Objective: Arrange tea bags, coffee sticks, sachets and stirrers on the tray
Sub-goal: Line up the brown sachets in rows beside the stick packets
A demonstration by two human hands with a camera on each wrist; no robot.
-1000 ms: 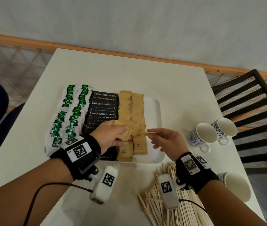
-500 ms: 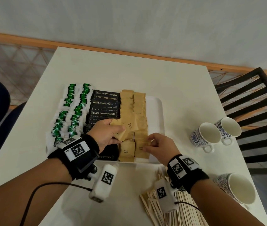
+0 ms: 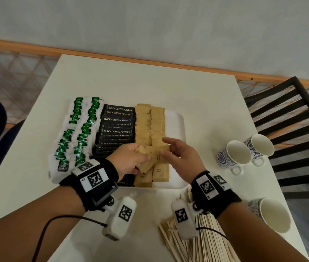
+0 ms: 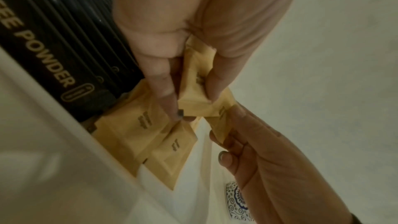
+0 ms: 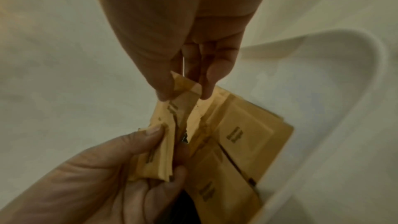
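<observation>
At the bottom of the head view, a heap of wooden stirrers (image 3: 202, 241) is lying on the white table (image 3: 149, 82), partly under the right wrist. Just above it, both hands are meeting over the near end of the white tray (image 3: 176, 118). The left hand (image 3: 131, 159) is clamping its grip on a small stack of brown paper sachets (image 3: 147, 163), thumb on one face and fingers on the other. The right hand (image 3: 180, 157) is pinching the end of one brown sachet (image 3: 161, 148) between thumb and fingertips, its other end lying against the stack. In the left wrist view the print on these sachets is too blurred to read.

Under the hands, two columns of laid brown sachets (image 3: 149, 121) are running up the middle of the tray. To their left, black coffee sticks (image 3: 117, 125) are showing "BLACK COFFEE POWDER" in pale letters. Further left, white tea bags (image 3: 76, 133) with green tags are sitting in two overlapping columns at the tray's left edge; their tag writing is too small to read.

At the right of the frame, three white cups with blue patterns (image 3: 233, 154) are resting on the table, apart from the tray. In the upper right, a black slatted chair (image 3: 289, 118) is standing beside the table.
</observation>
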